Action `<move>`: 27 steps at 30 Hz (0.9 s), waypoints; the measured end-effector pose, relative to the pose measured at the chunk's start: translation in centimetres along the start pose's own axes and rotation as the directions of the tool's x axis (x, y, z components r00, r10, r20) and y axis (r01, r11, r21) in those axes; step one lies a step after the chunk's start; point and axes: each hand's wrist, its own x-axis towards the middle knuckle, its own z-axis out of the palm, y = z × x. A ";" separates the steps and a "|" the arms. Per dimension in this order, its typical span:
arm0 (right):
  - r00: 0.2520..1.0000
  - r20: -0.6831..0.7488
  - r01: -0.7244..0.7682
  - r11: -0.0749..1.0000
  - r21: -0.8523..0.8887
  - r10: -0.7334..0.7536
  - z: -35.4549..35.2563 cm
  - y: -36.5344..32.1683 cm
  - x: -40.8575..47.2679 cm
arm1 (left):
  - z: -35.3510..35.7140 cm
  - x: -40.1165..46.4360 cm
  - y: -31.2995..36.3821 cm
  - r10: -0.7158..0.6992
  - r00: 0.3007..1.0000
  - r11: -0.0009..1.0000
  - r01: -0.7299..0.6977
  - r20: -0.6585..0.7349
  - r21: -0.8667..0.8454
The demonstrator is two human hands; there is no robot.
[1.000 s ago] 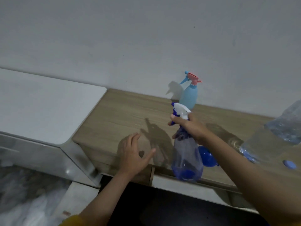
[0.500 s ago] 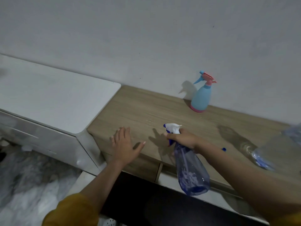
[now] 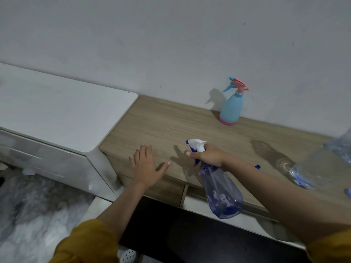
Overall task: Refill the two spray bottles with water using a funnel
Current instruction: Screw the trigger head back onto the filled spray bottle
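- Since a second ago the clear blue spray bottle (image 3: pixel 221 190) has come down and toward the person, from in front of the light blue spray bottle (image 3: pixel 232 107) to the front edge of the wooden surface (image 3: pixel 161 126); half a second ago it was already almost where it is.
- Right hand (image 3: pixel 209 155): its grip is closed round the neck of the clear blue spray bottle, just under the white trigger head (image 3: pixel 196 145), thumb pointing left.
- That bottle tilts, its head up and left, its body hanging down past the surface's front edge; blue shows at its bottom.
- Left hand (image 3: pixel 146 166): grip wide, fingers straight and together, thumb spread, palm down over the front left corner of the surface, left of the held bottle. Whether it touches the wood I cannot tell.
- Light blue spray bottle with pink base and pink trigger stands upright at the back of the surface against the grey wall (image 3: pixel 171 44), well behind the held bottle.
- Right of the held bottle, at the frame's edge, a large clear water bottle (image 3: pixel 321 168) appears to lie on its side, blurred.
- A small blue piece (image 3: pixel 257 166) shows just above the right forearm; what it is I cannot tell.
- Left of the surface, a white cabinet (image 3: pixel 57 114) adjoins it.
- Mustard sleeves (image 3: pixel 85 243) cover both upper arms.
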 end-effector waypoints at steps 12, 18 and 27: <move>1.000 -0.018 -0.002 0.999 0.039 0.003 0.0 -0.2 0.0 | -0.3 -0.5 0.3 0.001 1.000 1.000 -0.001 -0.005 -0.021; 0.999 -0.037 0.011 1.000 0.023 -0.010 -0.4 -0.6 -0.2 | -0.6 -0.9 1.8 0.039 0.998 0.990 -0.045 -0.044 -0.134; 0.881 -0.371 0.362 0.923 0.130 -0.294 -4.0 -3.2 0.5 | -2.1 -1.6 8.0 0.255 0.967 0.663 -0.170 0.007 -0.729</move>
